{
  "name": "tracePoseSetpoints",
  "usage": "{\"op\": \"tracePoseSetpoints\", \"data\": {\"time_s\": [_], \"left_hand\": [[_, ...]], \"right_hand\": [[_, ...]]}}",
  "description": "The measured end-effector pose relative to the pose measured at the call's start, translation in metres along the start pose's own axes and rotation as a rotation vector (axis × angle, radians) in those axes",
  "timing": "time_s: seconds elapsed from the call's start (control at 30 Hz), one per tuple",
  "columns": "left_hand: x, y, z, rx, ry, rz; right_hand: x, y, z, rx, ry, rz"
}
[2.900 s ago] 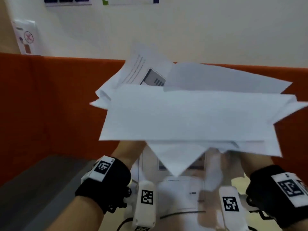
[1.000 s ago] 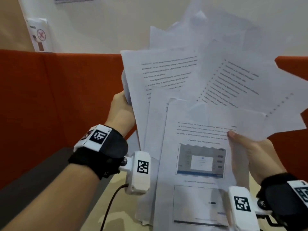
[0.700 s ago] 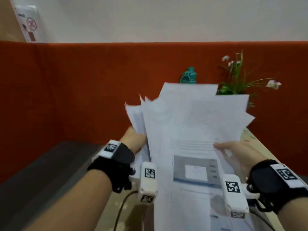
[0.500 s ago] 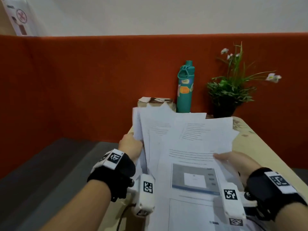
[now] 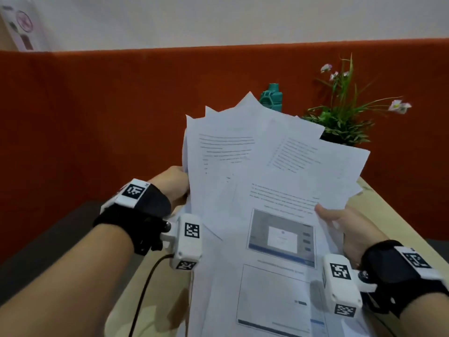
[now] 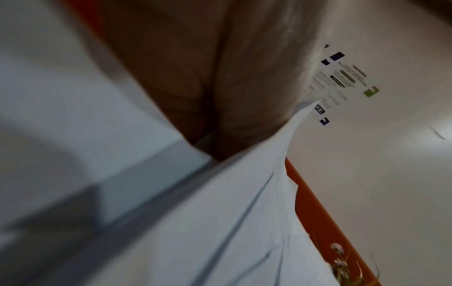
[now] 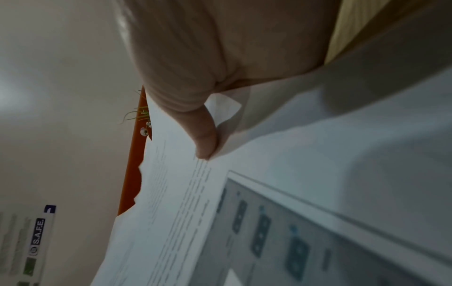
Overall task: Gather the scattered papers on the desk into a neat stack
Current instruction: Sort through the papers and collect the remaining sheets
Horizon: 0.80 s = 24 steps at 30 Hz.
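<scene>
Both hands hold a loose, fanned bundle of white printed paper sheets [image 5: 267,190] raised above the light wooden desk [image 5: 393,229]. The left hand [image 5: 173,183] grips the bundle at its left edge; in the left wrist view its fingers [image 6: 195,77] lie curled against the back of the sheets [image 6: 220,222]. The right hand [image 5: 345,229] pinches the right edge, its thumb [image 5: 324,211] laid on the topmost page; the right wrist view shows that thumb [image 7: 203,135] pressed down on the printed face of the paper [image 7: 186,203], with the other fingers hidden beneath.

The sheets are not aligned: their far corners splay out in several directions, and the nearest page, bearing lines of text and a grey screenshot figure [image 5: 281,234], overlaps the others. The bundle's near end runs out of the bottom of the head view.

Each wrist carries a black strap [image 5: 143,215] with white camera modules bearing square black-and-white markers [image 5: 188,242].

Beyond the papers, at the far end of the desk, stand a teal plastic bottle [image 5: 272,97], only its top visible, and to its right a green potted plant with small pale flowers [image 5: 345,117]. An orange-red fabric partition [image 5: 97,117] runs behind the desk, with a pale wall [image 5: 218,18] above it.
</scene>
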State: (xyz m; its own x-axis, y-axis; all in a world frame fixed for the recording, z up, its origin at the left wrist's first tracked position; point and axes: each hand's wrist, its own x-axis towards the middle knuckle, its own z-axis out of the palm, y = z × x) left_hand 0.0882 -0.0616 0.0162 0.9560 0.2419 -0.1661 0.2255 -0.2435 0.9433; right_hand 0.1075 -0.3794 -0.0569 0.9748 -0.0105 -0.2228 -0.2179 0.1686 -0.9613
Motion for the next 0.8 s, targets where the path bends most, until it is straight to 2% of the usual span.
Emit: {"op": "tracePoseSetpoints", "data": {"time_s": [0.1, 0.17, 0.37, 0.43, 0.5, 0.57, 0.6, 0.73, 0.8], "left_hand": [[0.005, -0.004, 0.009, 0.203, -0.041, -0.002], [0.010, -0.009, 0.013, 0.331, -0.008, 0.014], [0.013, -0.016, 0.024, 0.310, -0.089, -0.051], [0.002, -0.012, 0.027, 0.342, -0.041, -0.034], [-0.004, -0.012, 0.024, 0.181, -0.043, -0.102], [-0.014, -0.015, 0.023, -0.009, -0.173, -0.179], [-0.013, -0.018, 0.025, 0.007, -0.206, -0.180], [0.005, -0.031, 0.033, 0.103, -0.070, -0.132], [0.012, -0.033, 0.031, 0.076, -0.115, -0.115]], "right_hand": [[-0.001, 0.002, 0.006, -0.009, -0.017, 0.013], [0.003, 0.007, 0.005, -0.013, -0.011, -0.005], [0.003, 0.009, 0.003, 0.029, -0.034, 0.005], [0.004, 0.007, 0.001, 0.052, -0.013, -0.032], [0.001, 0.001, -0.002, 0.097, -0.013, -0.062], [-0.005, -0.008, -0.002, 0.134, -0.043, -0.075], [-0.009, -0.014, 0.000, 0.143, -0.062, -0.099], [-0.016, -0.040, 0.011, 0.122, -0.072, -0.263], [-0.018, -0.053, 0.010, 0.130, -0.104, -0.315]]}}
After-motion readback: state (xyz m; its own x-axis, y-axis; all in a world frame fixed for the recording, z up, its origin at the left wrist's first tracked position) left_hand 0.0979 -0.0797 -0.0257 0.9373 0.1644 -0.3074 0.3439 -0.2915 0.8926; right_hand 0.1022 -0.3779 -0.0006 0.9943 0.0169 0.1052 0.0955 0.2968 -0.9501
